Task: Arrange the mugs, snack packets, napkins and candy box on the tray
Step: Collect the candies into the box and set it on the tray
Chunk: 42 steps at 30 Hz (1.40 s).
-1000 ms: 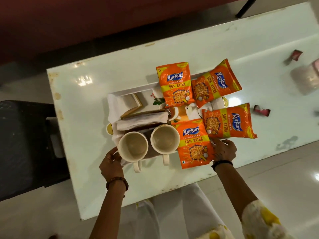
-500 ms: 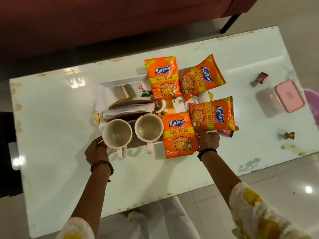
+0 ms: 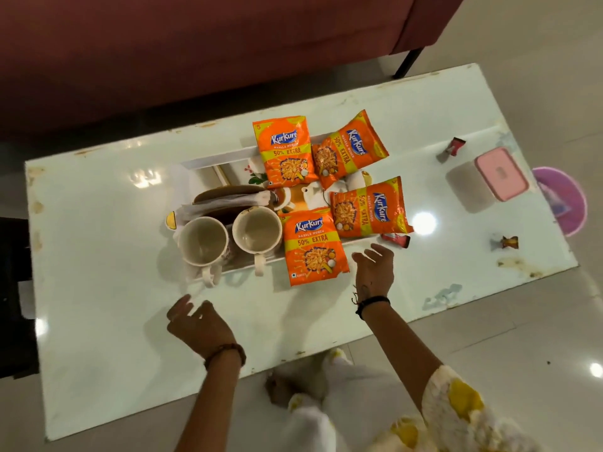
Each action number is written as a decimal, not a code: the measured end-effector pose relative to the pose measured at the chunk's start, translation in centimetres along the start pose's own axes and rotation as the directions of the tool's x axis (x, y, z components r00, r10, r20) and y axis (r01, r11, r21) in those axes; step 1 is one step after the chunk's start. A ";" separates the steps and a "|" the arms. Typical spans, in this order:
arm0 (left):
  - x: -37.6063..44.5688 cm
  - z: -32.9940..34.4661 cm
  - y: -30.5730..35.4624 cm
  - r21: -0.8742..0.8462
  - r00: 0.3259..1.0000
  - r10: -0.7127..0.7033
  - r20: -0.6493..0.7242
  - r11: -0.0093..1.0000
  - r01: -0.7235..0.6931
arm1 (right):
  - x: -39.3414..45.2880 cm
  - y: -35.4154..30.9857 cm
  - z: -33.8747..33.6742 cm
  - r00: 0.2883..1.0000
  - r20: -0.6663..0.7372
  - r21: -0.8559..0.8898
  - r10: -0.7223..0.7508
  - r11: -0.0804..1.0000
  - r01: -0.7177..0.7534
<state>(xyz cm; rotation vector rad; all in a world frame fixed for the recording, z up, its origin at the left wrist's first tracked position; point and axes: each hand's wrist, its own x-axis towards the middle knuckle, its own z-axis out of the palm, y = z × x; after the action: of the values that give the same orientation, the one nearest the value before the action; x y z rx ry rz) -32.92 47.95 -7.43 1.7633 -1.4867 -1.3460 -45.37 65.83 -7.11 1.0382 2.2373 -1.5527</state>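
Note:
A white tray [image 3: 213, 159] rests on the white table [image 3: 98, 256]. On its near left stand two cream mugs, one on the left [image 3: 203, 242] and one on the right [image 3: 257, 232], handles toward me. Behind them lie folded napkins [image 3: 228, 201] in a brown holder. Several orange snack packets [image 3: 313, 246] cover the tray's right half. A pink-lidded candy box [image 3: 501, 173] sits on the table far to the right, off the tray. My left hand [image 3: 199, 324] hovers open below the mugs. My right hand [image 3: 373, 270] is open beside the nearest packet, touching nothing.
Loose wrapped candies lie on the table at the right: one [image 3: 455, 146], another [image 3: 509, 242], and a red one [image 3: 396, 239] by the tray's corner. A maroon sofa [image 3: 195, 44] runs along the far side. A pink stool [image 3: 564, 200] stands past the right edge.
Both hands let go of the tray's near edge and drew back toward me with fingers spread. The view shifted, showing more of the table's right end.

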 end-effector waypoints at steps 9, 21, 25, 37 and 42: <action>-17.5 8.4 2.5 -0.004 0.676 0.033 0.736 0.999 -0.044 | -0.1 -1.5 -6.8 0.859 0.207 -0.020 -0.468 0.876 0.482; -28.2 28.0 4.5 0.089 0.535 -0.043 0.844 0.994 -0.061 | 19.8 -8.4 -17.0 0.705 0.349 -0.414 -0.617 0.574 0.707; -29.2 32.0 3.8 0.172 0.552 -0.148 0.820 0.985 0.008 | 26.7 -9.4 -18.2 0.724 0.422 -0.676 -0.546 0.343 0.652; -29.9 34.7 3.2 0.157 0.314 -0.423 0.850 0.772 0.616 | 23.0 -9.8 -20.5 0.615 0.713 -0.287 -0.337 0.660 0.694; -28.4 32.7 2.9 0.083 0.291 -0.416 0.862 0.681 0.727 | 22.1 -9.6 -20.2 0.556 0.707 -0.294 -0.437 0.534 0.793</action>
<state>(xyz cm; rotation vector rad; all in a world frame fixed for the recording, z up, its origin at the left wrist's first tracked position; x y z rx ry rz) -61.19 80.87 -7.78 1.4975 -0.7673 -2.9893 -63.59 91.24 -3.84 -0.4935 2.4600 -0.9577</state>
